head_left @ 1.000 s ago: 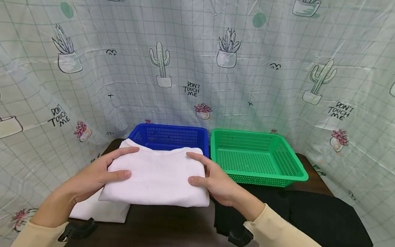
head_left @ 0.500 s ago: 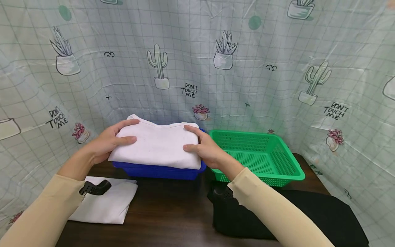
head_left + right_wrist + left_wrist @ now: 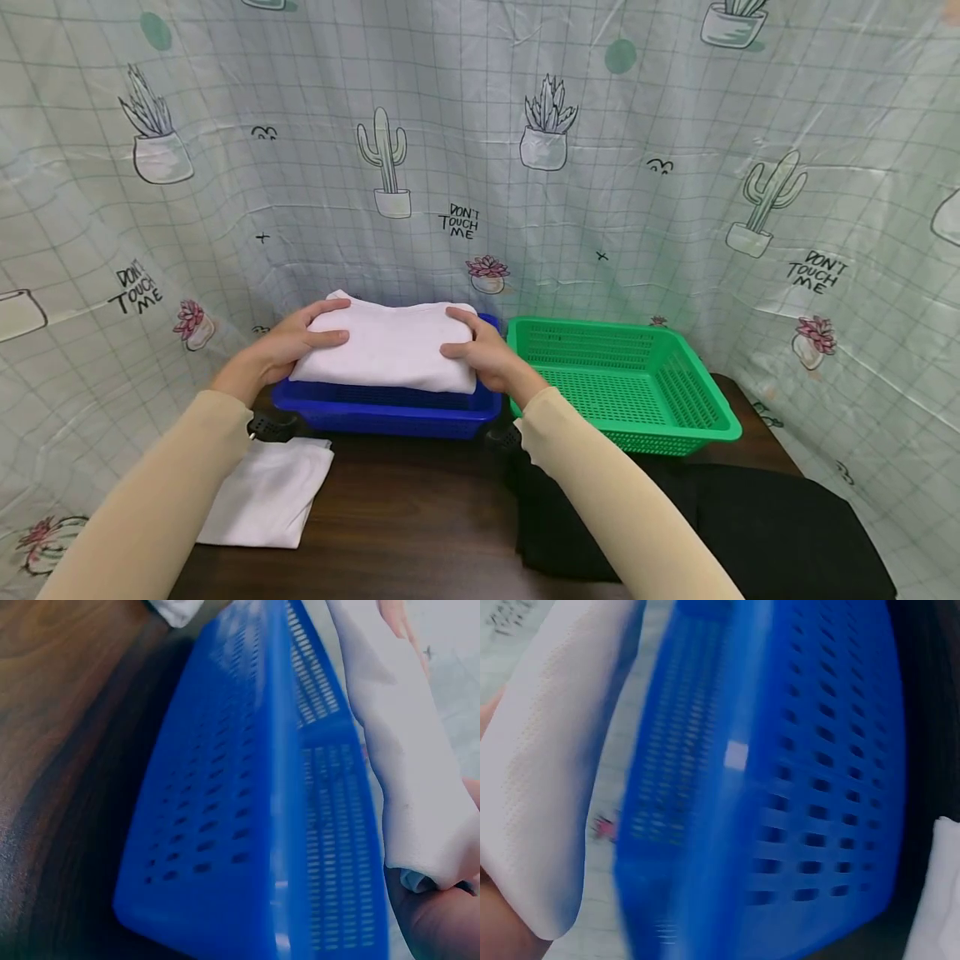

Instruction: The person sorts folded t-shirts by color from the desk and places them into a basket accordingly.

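Both hands hold a folded white shirt (image 3: 390, 346), its curved neckline at the far edge, over the blue basket (image 3: 386, 421). My left hand (image 3: 296, 342) grips the shirt's left side, thumb on top. On the opposite side my right hand (image 3: 483, 350) grips it the same way. In the left wrist view the shirt (image 3: 544, 765) hangs above the basket's rim (image 3: 735, 780) with a gap between them. The right wrist view has the shirt's folded edge (image 3: 409, 742) beside the basket's perforated wall (image 3: 210, 795). The fingers under the shirt are hidden in the head view.
A green basket (image 3: 622, 433) stands right of the blue one. Another folded white cloth (image 3: 270, 496) lies at the front left of the dark wooden table (image 3: 405, 517). Black cloth (image 3: 780, 525) lies at the front right. A patterned curtain (image 3: 480, 150) hangs behind the baskets.
Both hands have carried the white shirt forward from in front of the blue basket to over it. In the last half second it has dropped slightly, and the left hand has moved right.
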A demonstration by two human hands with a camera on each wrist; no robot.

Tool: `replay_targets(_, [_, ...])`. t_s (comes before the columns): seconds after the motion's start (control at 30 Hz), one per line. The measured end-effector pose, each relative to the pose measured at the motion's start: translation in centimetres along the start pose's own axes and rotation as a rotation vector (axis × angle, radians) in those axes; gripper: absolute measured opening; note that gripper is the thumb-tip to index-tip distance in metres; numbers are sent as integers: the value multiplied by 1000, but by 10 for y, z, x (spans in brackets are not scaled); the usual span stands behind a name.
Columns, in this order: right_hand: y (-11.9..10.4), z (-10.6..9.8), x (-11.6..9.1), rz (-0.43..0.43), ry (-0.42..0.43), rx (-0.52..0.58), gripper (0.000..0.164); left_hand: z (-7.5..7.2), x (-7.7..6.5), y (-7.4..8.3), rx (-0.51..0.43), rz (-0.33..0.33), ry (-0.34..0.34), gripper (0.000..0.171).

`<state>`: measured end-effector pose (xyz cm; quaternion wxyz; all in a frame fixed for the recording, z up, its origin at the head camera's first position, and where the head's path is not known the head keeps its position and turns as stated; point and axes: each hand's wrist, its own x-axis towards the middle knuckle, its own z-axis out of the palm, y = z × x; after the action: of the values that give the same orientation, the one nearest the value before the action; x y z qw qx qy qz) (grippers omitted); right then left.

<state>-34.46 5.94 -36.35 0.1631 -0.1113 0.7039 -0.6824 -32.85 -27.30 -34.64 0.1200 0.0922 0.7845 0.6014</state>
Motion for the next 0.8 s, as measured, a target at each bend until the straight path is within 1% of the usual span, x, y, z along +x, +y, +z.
replay_targets(0.13, [10,2,5,13,3,-23,75,1,9,-19,-9,-7,35,79])
replay_targets(0.27, [21,-1,11,36,15,-37,70,8,16,-30,-11,-10,56,78])
replay_targets(0.43, [31,-3,20,46,46,-40,68,13,22,-34,26,12,82,77])
replay_targets(0.57, [35,0,27,43,81,-57,65,13,27,-37,70,23,98,77])
replay_targets(0.8, [40,6,32,51,122,-109,64,16,37,-48,96,-13,107,77])
